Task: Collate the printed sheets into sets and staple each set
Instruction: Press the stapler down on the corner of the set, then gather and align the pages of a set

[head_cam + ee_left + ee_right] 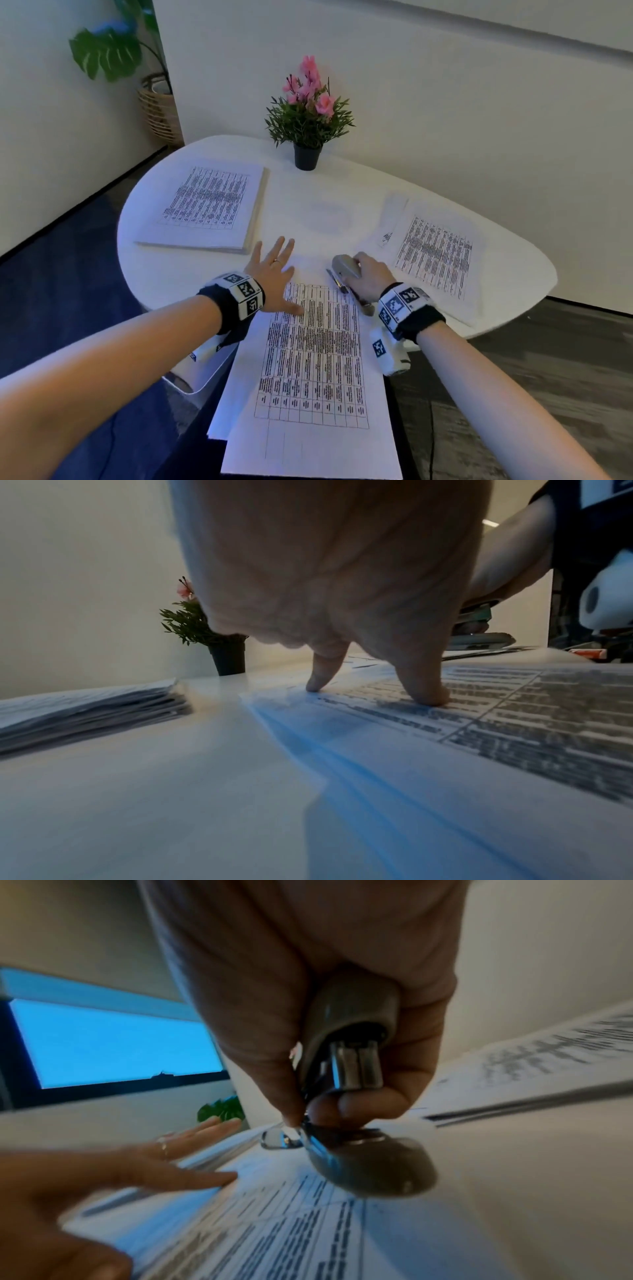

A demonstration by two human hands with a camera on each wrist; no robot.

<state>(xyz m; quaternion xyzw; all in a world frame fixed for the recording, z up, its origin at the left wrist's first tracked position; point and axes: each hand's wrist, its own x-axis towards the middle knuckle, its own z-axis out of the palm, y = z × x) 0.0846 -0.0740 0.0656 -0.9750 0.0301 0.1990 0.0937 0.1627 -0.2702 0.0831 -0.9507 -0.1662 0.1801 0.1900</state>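
A set of printed sheets [313, 370] lies at the near edge of the white table [191, 281], partly overhanging it. My left hand [274, 274] lies flat with spread fingers on the set's top left part; its fingertips [424, 696] press the paper. My right hand [368, 274] grips a grey stapler [346, 269] at the set's top right corner. In the right wrist view the stapler [349, 1053] hangs with its jaws apart, the base [373, 1167] just above the sheets [274, 1218]. A thick stack of printed sheets [209, 205] lies at the back left.
More printed sheets [435, 253] lie at the right, with a small white slip [394, 216] beside them. A potted plant with pink flowers [308, 116] stands at the table's far edge. A white bin [205, 370] sits below the near left edge.
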